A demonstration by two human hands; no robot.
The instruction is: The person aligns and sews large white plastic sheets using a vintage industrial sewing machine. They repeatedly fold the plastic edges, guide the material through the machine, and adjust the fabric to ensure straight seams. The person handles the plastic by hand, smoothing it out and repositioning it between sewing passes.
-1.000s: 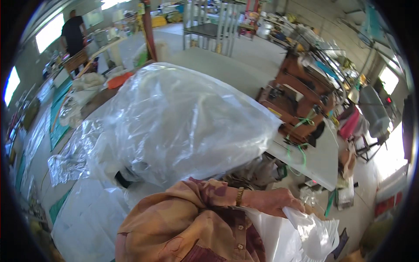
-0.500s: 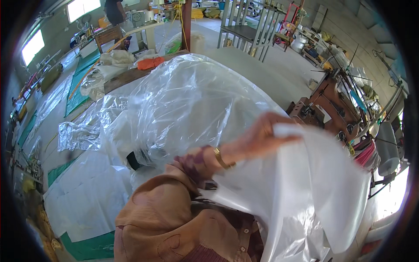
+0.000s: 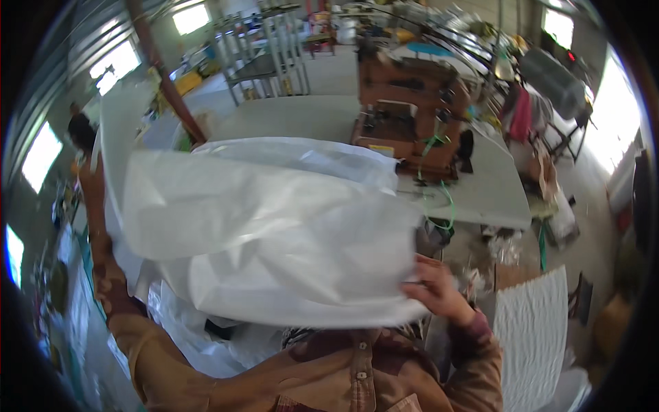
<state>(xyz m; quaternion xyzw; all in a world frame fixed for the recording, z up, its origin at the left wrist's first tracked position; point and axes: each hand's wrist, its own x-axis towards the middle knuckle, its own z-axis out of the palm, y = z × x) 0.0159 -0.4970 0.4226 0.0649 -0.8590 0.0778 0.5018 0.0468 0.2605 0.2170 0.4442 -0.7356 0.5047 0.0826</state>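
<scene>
A wide white plastic sheet (image 3: 274, 220) spreads across in front of me, lifted high on the left and creased. My left hand (image 3: 91, 175), smeared and partly hidden, is raised at the far left on an outstretched arm, closed on the sheet's lifted end. At the sheet's lower right edge, my right hand (image 3: 437, 288) pinches it between thumb and fingers. Beneath and behind it shows more clear plastic film (image 3: 302, 147) on the table. My brown sleeves reach in from below.
A brown sewing machine (image 3: 405, 110) with green thread stands on the pale table (image 3: 480, 182) beyond the sheet. White corrugated material (image 3: 532, 336) lies low at the right. A metal rack (image 3: 264, 65) and a slanting post (image 3: 161, 72) rise farther back. Another person (image 3: 81, 130) is at the far left.
My view has turned right. My left hand has swung from the right across to the far left with the sheet, spreading it out. My right hand has come into sight, holding the near edge.
</scene>
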